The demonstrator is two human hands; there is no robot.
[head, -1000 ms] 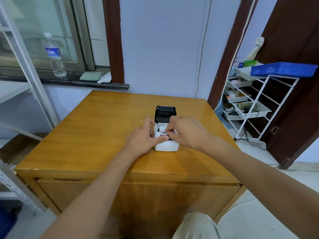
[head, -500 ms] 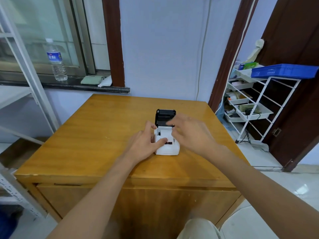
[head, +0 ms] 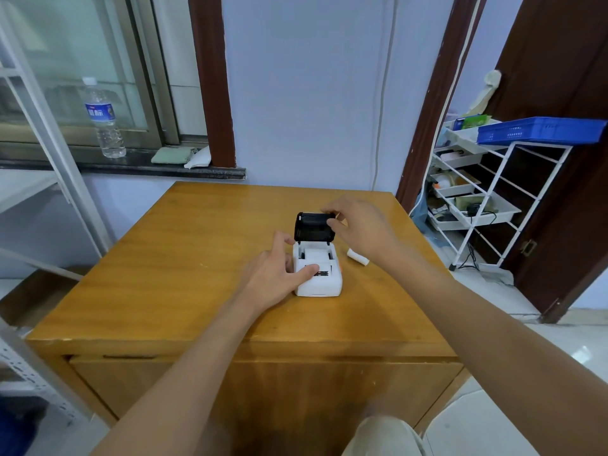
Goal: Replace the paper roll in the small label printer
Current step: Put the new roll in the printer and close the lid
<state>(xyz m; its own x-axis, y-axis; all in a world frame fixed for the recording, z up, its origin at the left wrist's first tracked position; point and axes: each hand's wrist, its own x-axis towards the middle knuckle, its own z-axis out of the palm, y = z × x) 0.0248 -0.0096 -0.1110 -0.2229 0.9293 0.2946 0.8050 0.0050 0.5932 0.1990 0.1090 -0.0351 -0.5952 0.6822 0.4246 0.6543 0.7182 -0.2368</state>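
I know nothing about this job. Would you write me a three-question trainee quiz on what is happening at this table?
1. True or false: the printer's black lid stands open.
2. Which hand grips the lid? A) left hand B) right hand
3. Fill in: a small white object lies on the table to the printer's ____ side.

Key: 1 true. 2 B; the left hand steadies the white body. 3 right, partly behind the right wrist.
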